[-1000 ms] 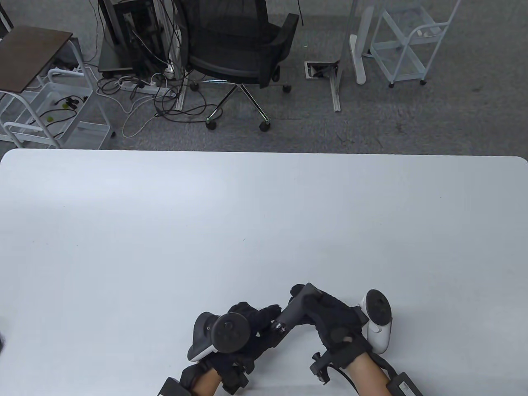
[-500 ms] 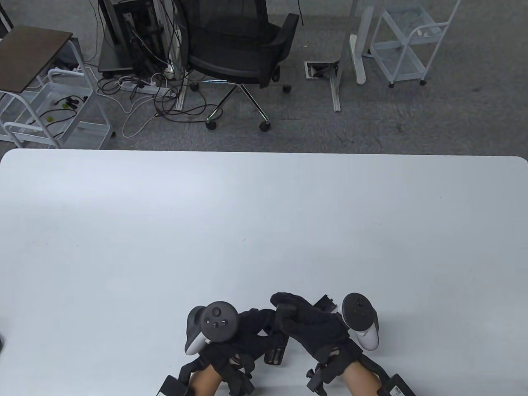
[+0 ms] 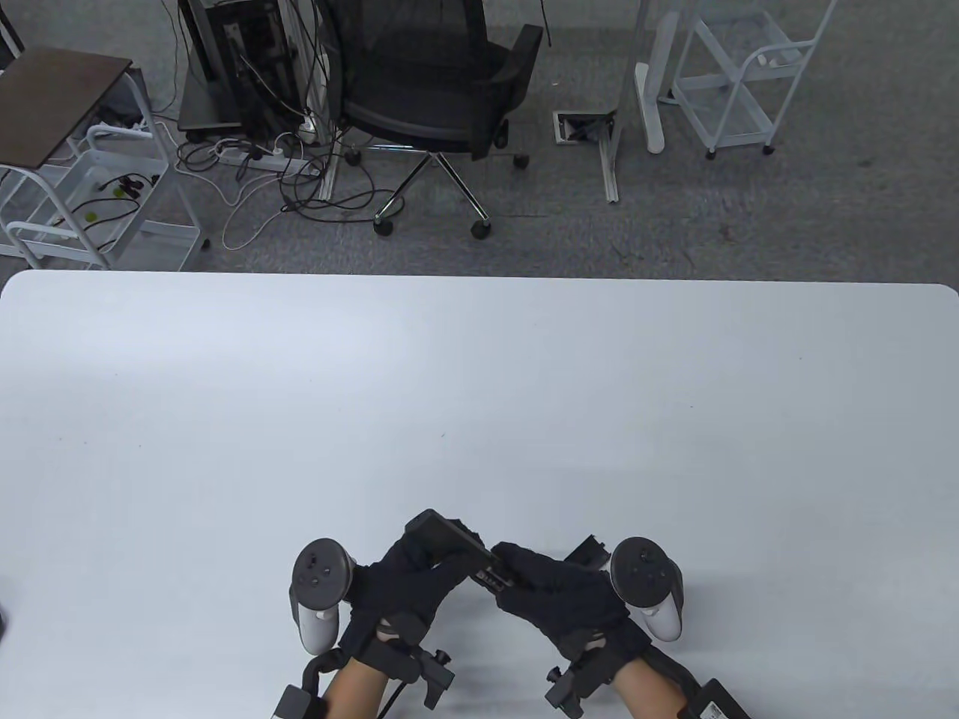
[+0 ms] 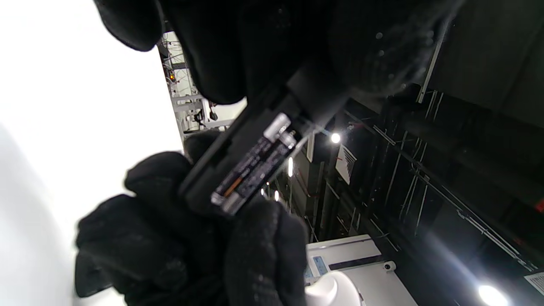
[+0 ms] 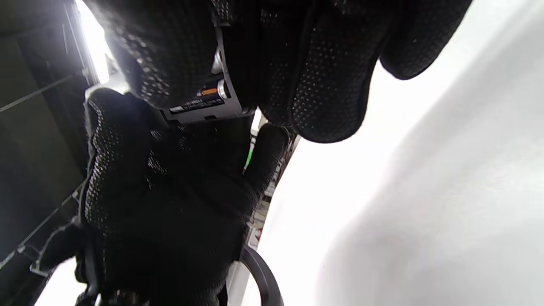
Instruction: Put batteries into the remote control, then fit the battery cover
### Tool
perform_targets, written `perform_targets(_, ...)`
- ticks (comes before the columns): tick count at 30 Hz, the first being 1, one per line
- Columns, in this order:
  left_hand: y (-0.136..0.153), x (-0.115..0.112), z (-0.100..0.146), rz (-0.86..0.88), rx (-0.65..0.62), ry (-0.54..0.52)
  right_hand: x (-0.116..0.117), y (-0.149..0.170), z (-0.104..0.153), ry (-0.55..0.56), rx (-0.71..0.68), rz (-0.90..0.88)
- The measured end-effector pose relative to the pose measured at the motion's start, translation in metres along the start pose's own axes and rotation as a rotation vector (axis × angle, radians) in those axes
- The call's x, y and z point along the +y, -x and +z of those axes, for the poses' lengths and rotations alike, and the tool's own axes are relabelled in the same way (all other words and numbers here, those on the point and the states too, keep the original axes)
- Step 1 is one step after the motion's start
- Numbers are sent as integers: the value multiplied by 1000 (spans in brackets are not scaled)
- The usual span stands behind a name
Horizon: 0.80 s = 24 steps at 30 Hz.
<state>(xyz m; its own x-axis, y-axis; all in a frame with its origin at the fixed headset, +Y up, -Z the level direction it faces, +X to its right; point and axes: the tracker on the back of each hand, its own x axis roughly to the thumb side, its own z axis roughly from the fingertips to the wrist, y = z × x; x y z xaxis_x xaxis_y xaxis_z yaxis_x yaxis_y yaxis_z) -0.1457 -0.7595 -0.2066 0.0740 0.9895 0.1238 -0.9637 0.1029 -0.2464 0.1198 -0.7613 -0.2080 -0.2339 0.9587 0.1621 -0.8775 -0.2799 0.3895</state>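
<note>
Left hand [image 3: 408, 580] in its black sensor glove has its fingers wrapped round the upper end of the slim black plastic remote control [image 3: 457, 548], holding it off the white worktop [image 3: 479, 389] and tilted, its far end pointing away from the person. Right hand [image 3: 558, 592] meets it at the other end, gloved fingers closed around the remote control's lower part, so both hands grip the same thing. In the left wrist view the remote control [image 4: 259, 153] shows its open battery bay facing the camera, with two dark cylindrical batteries with silver ends [image 4: 250, 170] lying side by side in it, an orange band on one label; a fingertip of the right hand [image 4: 263, 250] sits just at the bay's lower end. From the right wrist view, one silver battery end and an orange mark [image 5: 210, 95] peek out between the dotted glove fingers [image 5: 331, 76], the rest hidden. Just beside the right hand, on its far side from the remote control, a small flat black plastic battery cover [image 3: 588, 550] lies on the worktop, partly hidden by the hand. A grey-and-white tracker [image 3: 318, 592] rides the left hand on the side away from the remote control, and its twin [image 3: 648, 588] sits on the right hand, just beyond the battery cover.
</note>
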Motion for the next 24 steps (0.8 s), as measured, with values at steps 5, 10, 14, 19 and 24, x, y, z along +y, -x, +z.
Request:
perform_targets(5, 1, -3, -1, -3, 10, 19, -9, -1, 1, 24, -24, -42)
perform_targets(10, 1, -6, -4, -39, 31, 112, -13, -3, -1, -72, -41, -25)
perform_targets(14, 0, -5, -5, -108, 34, 114, -13, -2, -2, -80, -36, 15)
perform_targets(19, -1, 1, -3, -83, 29, 63, -35, -6, 0, 32, -49, 33)
perform_targets(24, 2, 13, -1, -44, 50, -5, -70, -6, 6, 212, -31, 371)
